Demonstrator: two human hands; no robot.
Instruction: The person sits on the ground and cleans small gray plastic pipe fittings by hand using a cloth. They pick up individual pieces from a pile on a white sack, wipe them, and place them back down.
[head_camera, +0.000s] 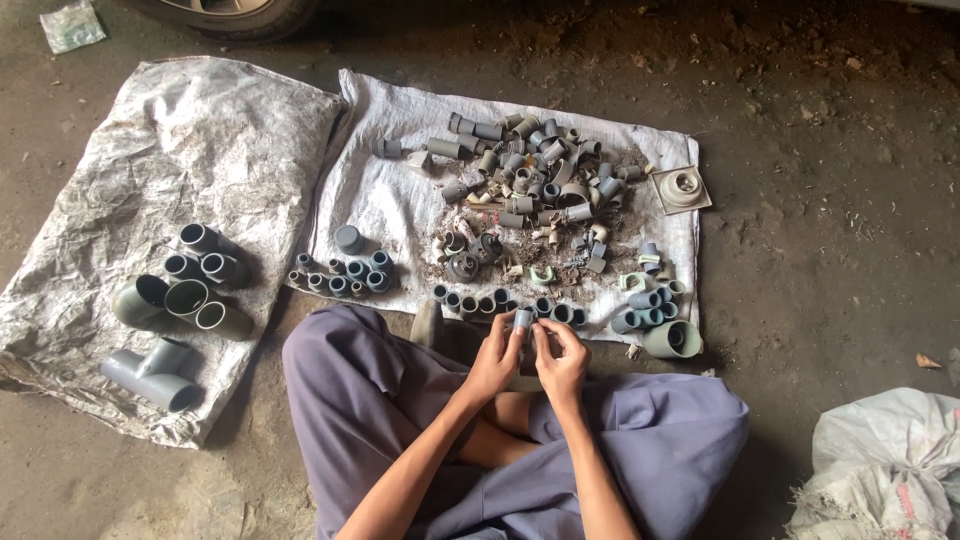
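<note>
- Head view: a person sits cross-legged on the dirt floor, both hands raised at lower centre of the frame, just below the near edge of a white sack (400, 215) spread flat.
- The left hand (497, 355) and right hand (560, 358) meet around one small grey pipe fitting (522, 320); the fingers of both are curled closed on it, the left at its side, the right just beside and touching.
- To do this well, in my judgement: steady the fitting with one hand, turn it with the other, and keep it over the sack so that grit falls there.
- Counts: two sacks laid flat, the second, crumpled sack (150, 150) at the left; one bulging bag (885, 465) at lower right.
- On the left sack, about seven large grey fittings (190, 295), one a tee.
- A cluster of roughly nine small couplers (345, 272) sits left of centre; a row of about eight more (505, 302) lies along the near edge.
- The mixed heap (530, 175) at upper centre is too crowded to count.
- One square drain cover (681, 189) lies at the right of the heap.
</note>
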